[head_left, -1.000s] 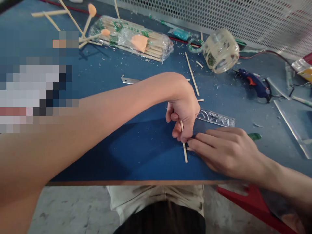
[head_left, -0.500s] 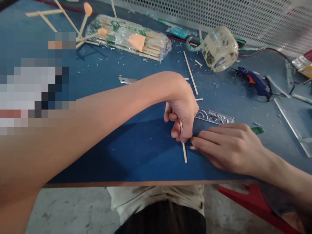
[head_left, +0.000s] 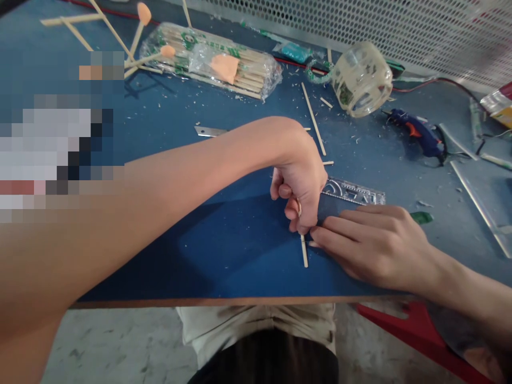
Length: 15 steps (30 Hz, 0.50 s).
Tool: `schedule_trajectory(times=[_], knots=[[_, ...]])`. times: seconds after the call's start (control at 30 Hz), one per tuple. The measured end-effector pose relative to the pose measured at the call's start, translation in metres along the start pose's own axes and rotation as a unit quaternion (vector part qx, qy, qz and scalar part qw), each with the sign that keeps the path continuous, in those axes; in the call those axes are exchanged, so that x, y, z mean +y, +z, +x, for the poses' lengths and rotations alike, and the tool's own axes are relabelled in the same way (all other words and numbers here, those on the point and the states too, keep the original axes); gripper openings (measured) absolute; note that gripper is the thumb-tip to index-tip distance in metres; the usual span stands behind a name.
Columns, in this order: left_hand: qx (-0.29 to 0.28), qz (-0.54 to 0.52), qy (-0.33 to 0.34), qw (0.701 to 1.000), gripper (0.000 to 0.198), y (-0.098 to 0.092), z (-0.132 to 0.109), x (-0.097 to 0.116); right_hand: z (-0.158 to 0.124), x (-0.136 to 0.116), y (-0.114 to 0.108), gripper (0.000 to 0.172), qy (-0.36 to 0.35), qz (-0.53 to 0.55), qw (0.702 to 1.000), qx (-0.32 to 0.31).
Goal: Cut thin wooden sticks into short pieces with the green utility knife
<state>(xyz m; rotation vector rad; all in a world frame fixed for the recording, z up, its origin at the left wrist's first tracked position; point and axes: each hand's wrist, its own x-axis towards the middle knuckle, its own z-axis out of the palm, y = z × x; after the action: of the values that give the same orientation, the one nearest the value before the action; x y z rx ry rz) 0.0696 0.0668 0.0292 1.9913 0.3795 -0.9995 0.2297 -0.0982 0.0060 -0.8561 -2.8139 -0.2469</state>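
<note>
My left hand [head_left: 302, 184] is bent down at the wrist, its fingers closed around a thin wooden stick [head_left: 305, 256]. The stick's lower end points toward the table's near edge, and its upper part is mostly hidden by the fingers. A thin dark line shows across it just below my left thumb. Close by on the right, my right hand [head_left: 374, 240] rests palm down with its fingers together and bent. Its fingertips come up beside the stick and my left thumb; whatever they may hold is hidden. Behind my hands lies a clear plastic ruler [head_left: 354, 191], partly covered.
Beyond my left forearm lies a cutter blade [head_left: 208, 131]. Farther back are a plastic-wrapped bundle of sticks [head_left: 252, 80], a loose stick [head_left: 314, 120], a tipped clear jar [head_left: 360, 80] and a blue glue gun [head_left: 418, 133]. A perforated metal panel [head_left: 380, 26] borders the back.
My right fingertips have moved slightly left, closer to the stick. My left fingers have shifted a little right on it. The things on the table look the same.
</note>
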Motion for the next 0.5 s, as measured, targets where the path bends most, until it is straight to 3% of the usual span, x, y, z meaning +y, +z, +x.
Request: schedule_trajectory(times=[0.5], knots=[[-0.001, 0.003, -0.019, 1.000, 0.025, -0.0004, -0.0015, 0.0019, -0.0013, 0.0032, -0.0036, 0.014, 0.003, -0.006, 1.000, -0.017]])
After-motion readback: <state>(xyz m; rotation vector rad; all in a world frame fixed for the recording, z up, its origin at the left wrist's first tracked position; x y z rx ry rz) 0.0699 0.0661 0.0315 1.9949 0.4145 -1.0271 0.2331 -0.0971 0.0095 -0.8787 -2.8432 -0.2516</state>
